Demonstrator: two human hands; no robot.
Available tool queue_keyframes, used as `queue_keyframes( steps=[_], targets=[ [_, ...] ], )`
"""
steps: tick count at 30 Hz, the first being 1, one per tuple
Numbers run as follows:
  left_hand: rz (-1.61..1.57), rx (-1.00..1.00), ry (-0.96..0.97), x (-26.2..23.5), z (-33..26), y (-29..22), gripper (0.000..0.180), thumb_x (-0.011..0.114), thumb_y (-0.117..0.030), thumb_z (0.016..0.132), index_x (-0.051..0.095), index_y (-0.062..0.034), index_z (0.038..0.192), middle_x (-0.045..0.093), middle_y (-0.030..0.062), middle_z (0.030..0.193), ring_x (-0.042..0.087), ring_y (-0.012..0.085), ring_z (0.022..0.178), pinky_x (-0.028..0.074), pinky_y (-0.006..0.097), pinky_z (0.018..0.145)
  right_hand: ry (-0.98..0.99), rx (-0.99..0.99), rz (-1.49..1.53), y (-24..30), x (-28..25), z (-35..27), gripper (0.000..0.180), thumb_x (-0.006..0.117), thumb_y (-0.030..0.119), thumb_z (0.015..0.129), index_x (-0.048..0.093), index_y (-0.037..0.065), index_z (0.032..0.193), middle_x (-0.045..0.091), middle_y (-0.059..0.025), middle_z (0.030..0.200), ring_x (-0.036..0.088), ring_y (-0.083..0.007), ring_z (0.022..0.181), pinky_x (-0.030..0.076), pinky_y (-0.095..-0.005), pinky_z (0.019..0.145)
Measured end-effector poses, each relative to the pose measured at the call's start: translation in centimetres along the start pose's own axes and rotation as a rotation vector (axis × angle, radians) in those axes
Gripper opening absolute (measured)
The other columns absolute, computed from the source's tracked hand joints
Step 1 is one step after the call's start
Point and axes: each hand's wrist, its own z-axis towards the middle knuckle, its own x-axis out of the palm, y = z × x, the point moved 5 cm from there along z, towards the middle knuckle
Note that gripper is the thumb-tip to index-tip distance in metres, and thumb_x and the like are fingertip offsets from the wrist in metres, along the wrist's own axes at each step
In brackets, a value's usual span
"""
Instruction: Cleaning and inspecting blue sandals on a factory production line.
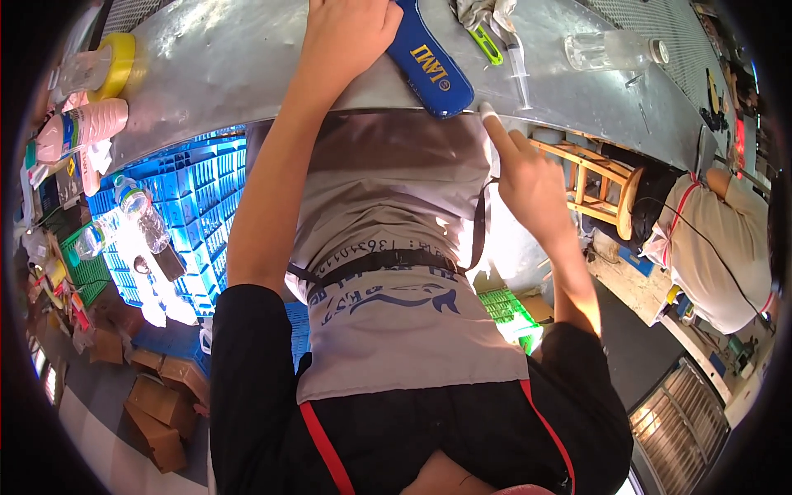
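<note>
A blue shoe insole (431, 73) with gold lettering lies on the metal table (239, 62), its rounded heel end at the near edge. My left hand (353, 29) grips its left side at the top of the view; some fingertips are cut off or hidden. My right hand (530, 183) hovers just off the near edge, right of the heel end. Its index finger, with a white cover on the tip, stretches toward the insole, while the other fingers are partly bent. Nothing shows in that hand. Right of the insole lie a green utility knife (487, 44) and a clear syringe (518, 74).
A clear bottle (606, 51) lies at the right. Yellow tape (120, 66) and a pink-filled bottle (91, 130) sit at the left table end. Below are blue crates (198, 186), a wooden stool (596, 183) and cardboard boxes (161, 408). Another person (718, 239) is at the right.
</note>
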Motion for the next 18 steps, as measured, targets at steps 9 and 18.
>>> queue_keyframes(
  steps=[9,18],
  targets=[
    [0.007,-0.016,0.017,-0.1,-0.7,0.4,0.060,0.061,-0.012,0.090,0.053,-0.0089,0.149,0.054,0.0158,0.146,0.048,0.0364,0.136,0.036,0.051,0.116,-0.040,0.077,0.035,4.8,1.9,1.2,0.067,0.059,-0.004,0.083,0.055,0.012,0.148,0.070,-0.0130,0.104,0.072,-0.0356,0.073,0.058,-0.0460,0.062],
    [0.051,0.008,-0.057,1.4,-0.8,1.6,0.059,0.060,-0.017,0.093,0.053,-0.0208,0.152,0.057,0.0066,0.146,0.053,0.0288,0.133,0.037,0.048,0.115,-0.324,0.290,0.260,0.1,-0.6,1.1,0.048,0.053,-0.004,0.098,0.060,0.006,0.144,0.068,-0.0172,0.095,0.065,-0.0302,0.073,0.054,-0.0384,0.072]
  ],
)
